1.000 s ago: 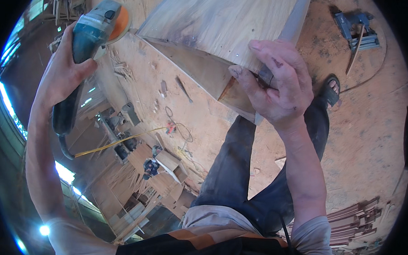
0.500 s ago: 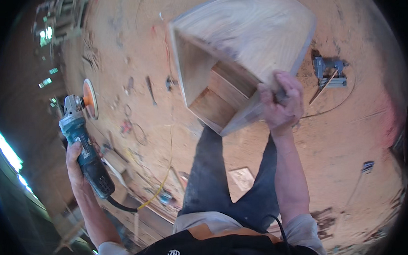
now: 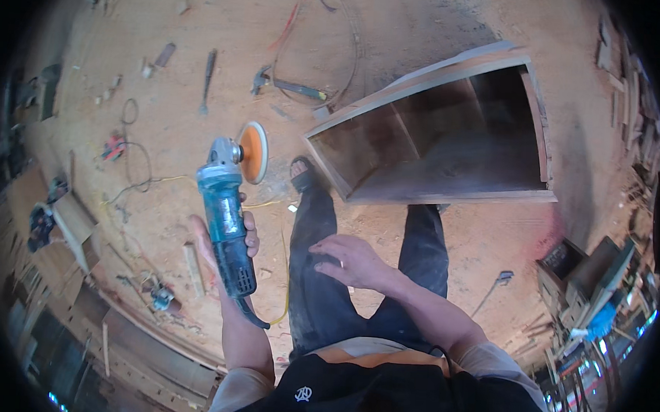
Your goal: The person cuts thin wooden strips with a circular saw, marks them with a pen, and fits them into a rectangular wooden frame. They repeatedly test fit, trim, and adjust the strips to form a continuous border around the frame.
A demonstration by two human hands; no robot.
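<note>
In my left hand (image 3: pixel 251 238) is a teal and grey angle grinder (image 3: pixel 225 194), its body upright in the picture, with an orange-backed sanding disc (image 3: pixel 253 152) at its head. The fingers wrap round the grinder's body, and its dark cord hangs from the bottom end. My right hand (image 3: pixel 353 261) is empty, fingers stretched out, over my thigh. A long wooden box (image 3: pixel 455 199) rests on the floor just beyond my feet, its open side towards me and inner dividers visible. Neither hand touches the box.
Beyond the disc, a claw hammer (image 3: pixel 300 88) and a chisel-like tool (image 3: pixel 208 79) lie on the dusty floor. A looped hose (image 3: pixel 356 52) runs behind the hammer. Wood pieces (image 3: pixel 72 213) and a teal power tool (image 3: pixel 162 297) are at left; wooden boxes (image 3: pixel 588 280) stand at right.
My right hand has let go of the box, which was tilted in its grip and now rests on the floor farther right. The grinder has moved right, nearer the middle.
</note>
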